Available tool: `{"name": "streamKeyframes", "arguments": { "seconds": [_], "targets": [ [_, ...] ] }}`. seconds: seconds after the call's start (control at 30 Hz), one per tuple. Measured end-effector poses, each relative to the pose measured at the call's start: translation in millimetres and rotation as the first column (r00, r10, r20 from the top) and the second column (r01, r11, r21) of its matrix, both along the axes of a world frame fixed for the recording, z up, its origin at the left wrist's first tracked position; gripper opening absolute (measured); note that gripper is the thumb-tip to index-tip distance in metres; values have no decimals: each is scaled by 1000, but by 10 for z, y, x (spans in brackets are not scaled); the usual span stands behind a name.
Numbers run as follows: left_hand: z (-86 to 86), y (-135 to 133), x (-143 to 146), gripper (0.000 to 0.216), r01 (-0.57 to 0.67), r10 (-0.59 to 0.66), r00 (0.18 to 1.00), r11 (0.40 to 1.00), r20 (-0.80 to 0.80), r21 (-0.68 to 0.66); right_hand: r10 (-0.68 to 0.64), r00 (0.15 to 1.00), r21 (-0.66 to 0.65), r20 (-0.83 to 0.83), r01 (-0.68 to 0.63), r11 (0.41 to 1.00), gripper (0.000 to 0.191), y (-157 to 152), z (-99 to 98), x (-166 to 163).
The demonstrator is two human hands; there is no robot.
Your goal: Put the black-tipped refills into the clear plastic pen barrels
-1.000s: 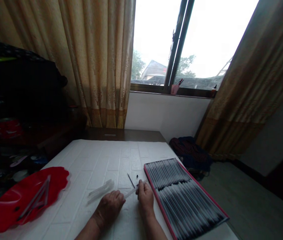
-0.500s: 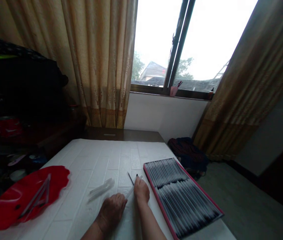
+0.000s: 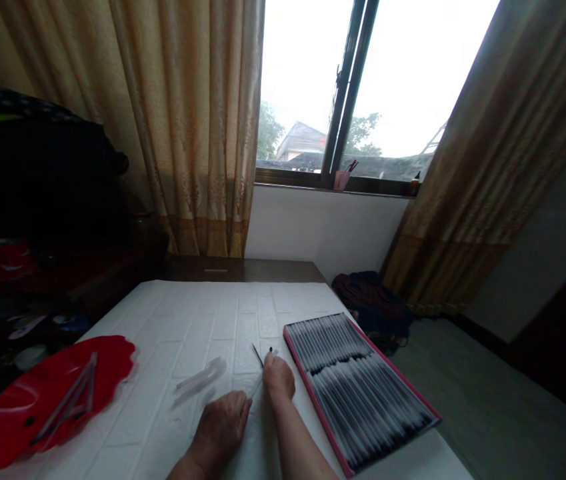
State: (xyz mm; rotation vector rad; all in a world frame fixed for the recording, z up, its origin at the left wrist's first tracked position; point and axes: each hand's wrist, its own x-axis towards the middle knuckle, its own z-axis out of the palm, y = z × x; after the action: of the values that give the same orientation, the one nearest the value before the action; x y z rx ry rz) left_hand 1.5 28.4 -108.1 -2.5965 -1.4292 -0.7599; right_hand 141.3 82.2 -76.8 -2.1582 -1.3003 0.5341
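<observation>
My left hand (image 3: 223,421) is closed on one end of a narrow clear plastic sleeve (image 3: 257,389). The sleeve runs up to my right hand (image 3: 279,377), whose fingers are pinched together. A thin dark pen-like stick (image 3: 257,355) pokes out to the left of those fingers, with a small black tip (image 3: 271,349) just above them. How stick, tip and sleeve join is hidden by the fingers. Several more clear plastic sleeves (image 3: 201,377) lie in a loose pile left of my hands.
Close on the right lies a shallow red-edged box (image 3: 315,415) packed with two rows of slim, dark-tipped, pen-like items. A red scalloped plate (image 3: 0,413) at the left holds a few sleeved sticks. All rest on a white brick-patterned table covering (image 3: 207,303).
The whole view has shifted slightly, so things sit a little further left. Both hands keep the same hold on the sleeve and the thin stick.
</observation>
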Motion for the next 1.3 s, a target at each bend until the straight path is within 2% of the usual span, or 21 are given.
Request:
{"name": "streamKeyframes", "arguments": {
  "seconds": [0.23,0.37,0.57,0.7,0.83,1.07,1.2,1.3],
  "targets": [
    [77,-215,-130,37,-55,70,995,983,75,-177,7,999,-31,-42,-8,999,48,122,-40,143],
    [164,-220,-217,31,-106,129,988,964,81,-243,66,997,4,-51,-66,998,53,81,-40,158],
    [282,-92,-528,22,-369,368,928,878,-63,-304,210,977,63,-24,-208,976,54,11,-42,197],
    [217,-78,-672,29,-423,426,903,860,-55,-285,294,955,54,37,-296,954,47,-22,-8,188],
    [87,-79,-699,34,-452,471,882,860,26,-237,347,929,26,127,-353,935,36,-27,123,193],
    [-4,-38,-775,35,-443,476,870,869,129,-220,343,920,49,187,-358,932,33,-102,280,209],
    [-9,-11,-818,36,-431,474,861,873,185,-228,326,920,56,219,-345,937,23,-314,292,381],
    [-19,7,-841,37,-436,490,849,861,198,-260,298,920,66,256,-324,944,23,-488,355,652]
  ]
}}
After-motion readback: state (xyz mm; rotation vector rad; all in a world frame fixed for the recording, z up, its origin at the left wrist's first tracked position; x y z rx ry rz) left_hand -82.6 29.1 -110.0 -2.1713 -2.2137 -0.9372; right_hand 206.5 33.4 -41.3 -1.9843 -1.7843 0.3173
